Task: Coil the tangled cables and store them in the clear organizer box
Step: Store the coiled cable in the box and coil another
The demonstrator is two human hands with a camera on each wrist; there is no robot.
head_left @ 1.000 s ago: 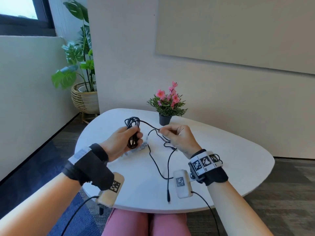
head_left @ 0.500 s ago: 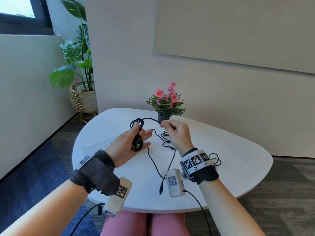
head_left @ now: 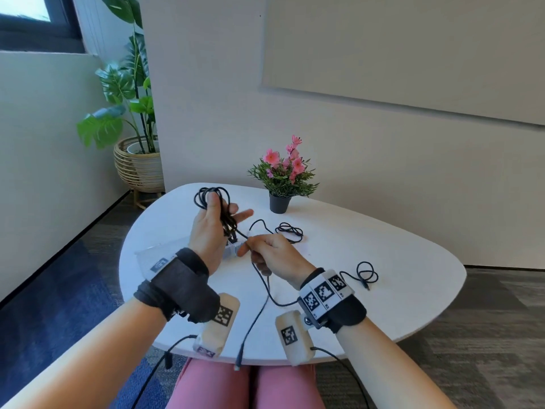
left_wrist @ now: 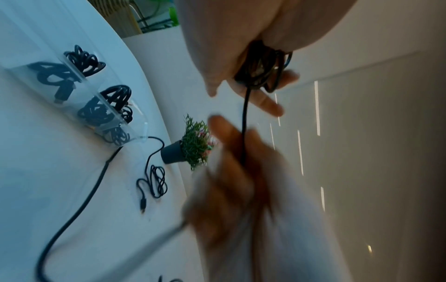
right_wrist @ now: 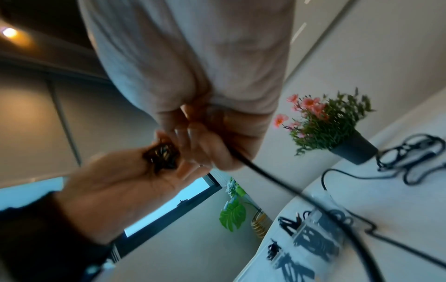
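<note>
Head view: we are clamping the coil (head_left: 219, 208) under our left hand (head_left: 211, 228) thumb above the table (head_left: 383, 261), while our right hand (head_left: 272, 255), just right of it, is pinching the loose tail (head_left: 262, 278) trailing toward us.

Left hand (head_left: 211, 228) holds a black cable coil (head_left: 218, 208) above the white table (head_left: 398, 261); right hand (head_left: 274, 255) pinches the trailing cable (head_left: 259, 311), which dangles over the table's near edge.

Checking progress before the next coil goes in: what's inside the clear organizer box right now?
The clear organizer box holds several black cable bundles in separate compartments. In the head view the left hand covers most of it; an exact count isn't clear.
</note>
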